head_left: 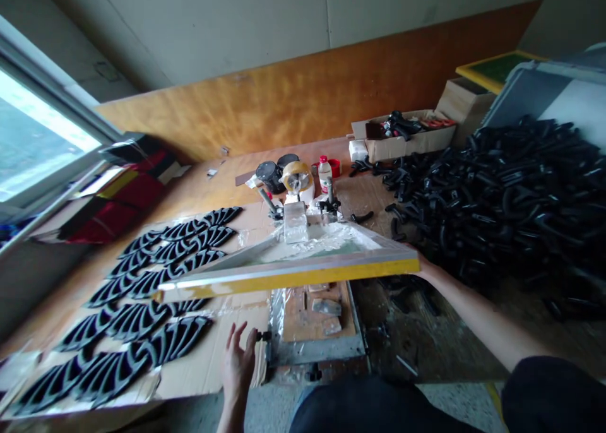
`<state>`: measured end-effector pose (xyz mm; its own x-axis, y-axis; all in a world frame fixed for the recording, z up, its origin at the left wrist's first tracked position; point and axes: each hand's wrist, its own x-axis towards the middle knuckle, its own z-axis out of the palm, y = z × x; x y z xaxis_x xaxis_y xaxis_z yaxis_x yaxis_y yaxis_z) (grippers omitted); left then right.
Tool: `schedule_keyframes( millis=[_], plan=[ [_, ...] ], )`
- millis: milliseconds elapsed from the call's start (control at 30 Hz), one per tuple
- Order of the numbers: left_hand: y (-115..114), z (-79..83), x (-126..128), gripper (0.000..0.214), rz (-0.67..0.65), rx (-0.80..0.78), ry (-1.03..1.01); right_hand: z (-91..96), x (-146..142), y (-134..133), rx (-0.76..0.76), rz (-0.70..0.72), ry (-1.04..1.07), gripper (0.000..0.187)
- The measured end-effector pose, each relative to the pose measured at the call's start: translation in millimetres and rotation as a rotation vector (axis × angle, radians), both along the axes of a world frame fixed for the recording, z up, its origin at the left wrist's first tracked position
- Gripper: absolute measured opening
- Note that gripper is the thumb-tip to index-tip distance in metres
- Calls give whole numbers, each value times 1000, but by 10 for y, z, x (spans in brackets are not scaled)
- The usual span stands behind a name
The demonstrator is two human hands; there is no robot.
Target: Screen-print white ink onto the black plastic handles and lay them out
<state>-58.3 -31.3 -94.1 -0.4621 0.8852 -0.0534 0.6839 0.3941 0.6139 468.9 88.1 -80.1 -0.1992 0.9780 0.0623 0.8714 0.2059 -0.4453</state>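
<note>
A screen printing frame with a yellow front edge is raised at a tilt over the printing base. My right hand grips the frame's right front corner, its fingers mostly hidden behind it. Low on the left, my left hand is open, fingers apart, beside a black knob on the base; whether it touches the knob I cannot tell. Small worn pieces sit on the wooden part of the base. A clamp block holds the frame at its back.
Rows of black curved parts lie on cardboard to the left. At right is a large heap of black handle-shaped parts. Behind the frame stand a tape roll, a red-capped bottle and dark cans. A cardboard box is farther back.
</note>
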Motion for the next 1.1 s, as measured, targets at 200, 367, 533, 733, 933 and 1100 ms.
schedule_keyframes(
  millis=[200,367,533,733,933,1100],
  plan=[
    [101,-40,-101,48,-58,83,-72,115,-532,-308,138,-171,19,31],
    [370,-2,-88,39,-182,189,-141,180,-1689,-561,238,108,110,34],
    [587,111,-96,33,-258,231,-185,65,-2449,-684,310,303,-5,33],
    [712,201,-152,32,-336,240,-216,4,-2455,-714,207,458,-38,43],
    [951,1084,205,38,-336,412,-502,195,-2352,-528,228,385,23,58],
    [1081,1939,798,44,-473,536,-834,131,-2397,-683,132,644,-18,56]
  ],
)
